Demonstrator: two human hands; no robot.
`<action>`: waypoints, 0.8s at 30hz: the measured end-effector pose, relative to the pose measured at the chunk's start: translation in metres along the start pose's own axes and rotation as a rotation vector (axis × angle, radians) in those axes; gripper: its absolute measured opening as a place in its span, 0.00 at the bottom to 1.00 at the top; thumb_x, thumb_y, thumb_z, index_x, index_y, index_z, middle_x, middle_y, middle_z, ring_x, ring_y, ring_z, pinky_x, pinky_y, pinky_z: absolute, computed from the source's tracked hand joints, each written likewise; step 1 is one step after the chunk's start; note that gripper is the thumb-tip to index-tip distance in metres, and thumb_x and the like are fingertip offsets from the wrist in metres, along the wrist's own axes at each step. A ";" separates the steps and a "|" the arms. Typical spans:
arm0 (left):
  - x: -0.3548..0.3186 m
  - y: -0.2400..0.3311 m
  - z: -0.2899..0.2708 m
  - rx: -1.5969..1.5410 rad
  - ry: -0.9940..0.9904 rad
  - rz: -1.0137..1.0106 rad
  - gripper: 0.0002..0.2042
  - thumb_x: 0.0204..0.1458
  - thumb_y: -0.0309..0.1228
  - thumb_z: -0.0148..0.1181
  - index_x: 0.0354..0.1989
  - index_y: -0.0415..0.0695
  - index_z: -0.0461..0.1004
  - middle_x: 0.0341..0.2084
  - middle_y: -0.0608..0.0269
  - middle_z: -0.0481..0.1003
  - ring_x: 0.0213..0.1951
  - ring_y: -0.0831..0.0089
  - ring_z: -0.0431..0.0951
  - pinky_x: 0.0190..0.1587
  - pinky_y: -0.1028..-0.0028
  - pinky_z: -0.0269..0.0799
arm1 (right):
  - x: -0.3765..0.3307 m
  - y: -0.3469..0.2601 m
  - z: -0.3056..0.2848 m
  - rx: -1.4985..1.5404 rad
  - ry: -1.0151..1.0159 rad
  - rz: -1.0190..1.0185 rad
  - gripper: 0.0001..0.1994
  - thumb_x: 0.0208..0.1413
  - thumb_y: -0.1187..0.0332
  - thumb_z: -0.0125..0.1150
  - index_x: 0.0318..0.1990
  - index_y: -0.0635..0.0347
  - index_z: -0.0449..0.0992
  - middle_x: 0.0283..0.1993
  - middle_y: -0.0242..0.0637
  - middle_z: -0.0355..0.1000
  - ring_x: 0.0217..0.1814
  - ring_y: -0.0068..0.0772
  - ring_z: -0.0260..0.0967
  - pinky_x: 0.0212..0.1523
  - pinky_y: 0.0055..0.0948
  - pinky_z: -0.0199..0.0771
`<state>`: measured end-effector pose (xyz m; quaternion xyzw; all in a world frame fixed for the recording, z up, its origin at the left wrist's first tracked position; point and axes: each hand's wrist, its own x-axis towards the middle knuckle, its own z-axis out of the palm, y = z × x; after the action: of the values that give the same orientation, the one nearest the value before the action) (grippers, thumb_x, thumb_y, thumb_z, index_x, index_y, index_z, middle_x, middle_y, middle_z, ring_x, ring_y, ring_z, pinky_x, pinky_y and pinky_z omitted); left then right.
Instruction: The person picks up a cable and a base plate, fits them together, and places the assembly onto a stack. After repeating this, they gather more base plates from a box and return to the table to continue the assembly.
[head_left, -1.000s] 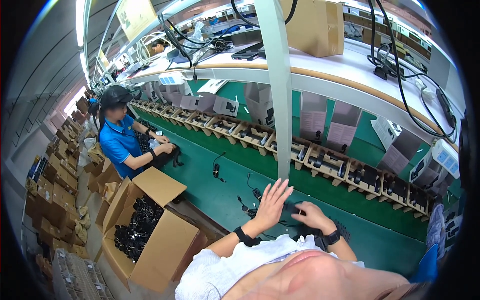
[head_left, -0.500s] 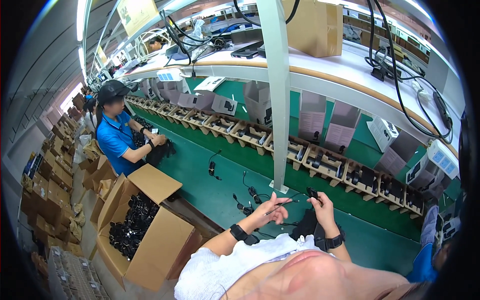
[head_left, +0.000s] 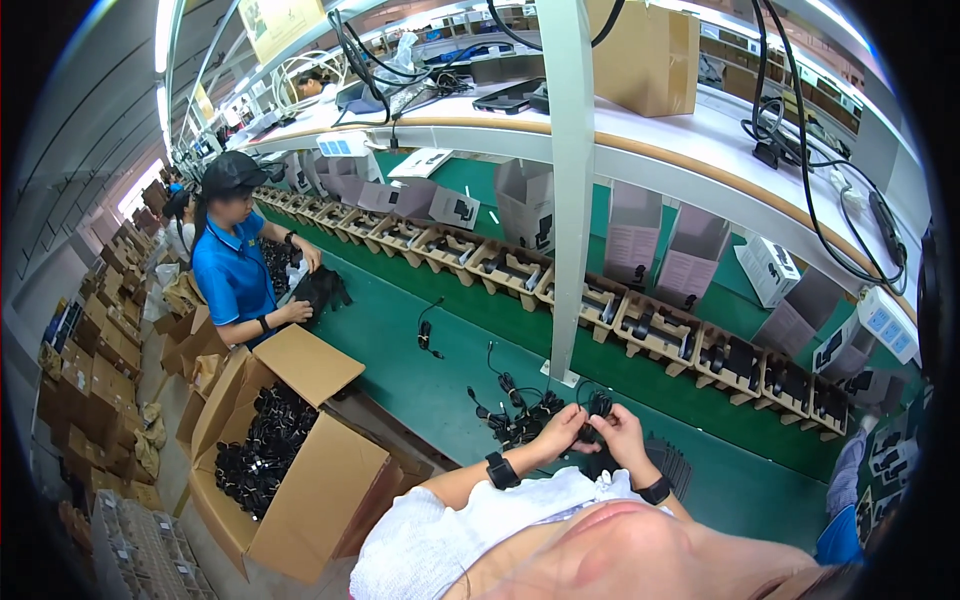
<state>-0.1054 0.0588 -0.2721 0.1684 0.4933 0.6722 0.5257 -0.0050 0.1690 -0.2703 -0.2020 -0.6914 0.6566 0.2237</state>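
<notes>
My left hand (head_left: 562, 432) and my right hand (head_left: 622, 437) meet over the green table, the fingers of both closed on a black cable (head_left: 598, 405). The cable is gathered in a small coiled bundle, its loops standing up between my hands. Just left of my left hand lies a heap of bundled black cables (head_left: 518, 415). One more bundled cable (head_left: 426, 338) lies apart, farther left on the table. Beneath and beside my right hand is a dark stack (head_left: 668, 465), its kind unclear and partly hidden by my wrist.
Pulp trays (head_left: 655, 328) with black parts line the far belt. Behind them stand open printed boxes (head_left: 632, 235). A white post (head_left: 570, 200) rises before my hands. At left, a carton (head_left: 320, 500) holds cables; a co-worker in blue (head_left: 228, 275) handles a black bag (head_left: 322, 288).
My hands have come together from apart, and the cable stretched between them is now bunched up. The co-worker's hands have separated around the black bag.
</notes>
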 end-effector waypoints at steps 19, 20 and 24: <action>0.019 -0.037 -0.053 0.339 -0.140 0.092 0.13 0.56 0.35 0.53 0.42 0.40 0.62 0.28 0.61 0.72 0.25 0.75 0.73 0.29 0.77 0.70 | -0.030 -0.020 -0.028 -0.909 -0.243 -0.234 0.15 0.54 0.63 0.52 0.46 0.59 0.70 0.37 0.48 0.73 0.39 0.49 0.71 0.36 0.41 0.71; 0.027 -0.048 -0.070 0.700 -0.007 0.335 0.15 0.54 0.35 0.56 0.42 0.39 0.63 0.29 0.59 0.72 0.30 0.72 0.74 0.32 0.73 0.71 | -0.024 -0.008 -0.040 -0.882 -0.149 -0.262 0.13 0.55 0.63 0.50 0.42 0.60 0.72 0.36 0.48 0.73 0.39 0.50 0.71 0.37 0.41 0.71; 0.018 -0.053 -0.101 1.390 0.171 0.538 0.23 0.43 0.35 0.63 0.47 0.40 0.64 0.44 0.45 0.67 0.47 0.48 0.66 0.50 0.60 0.64 | 0.007 0.010 -0.092 -0.868 0.212 -0.112 0.18 0.60 0.58 0.46 0.47 0.63 0.72 0.45 0.50 0.71 0.45 0.53 0.69 0.44 0.42 0.69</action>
<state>-0.1587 0.0238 -0.3682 0.5235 0.7852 0.3219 0.0756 0.0421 0.2490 -0.2762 -0.3055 -0.8860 0.2684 0.2228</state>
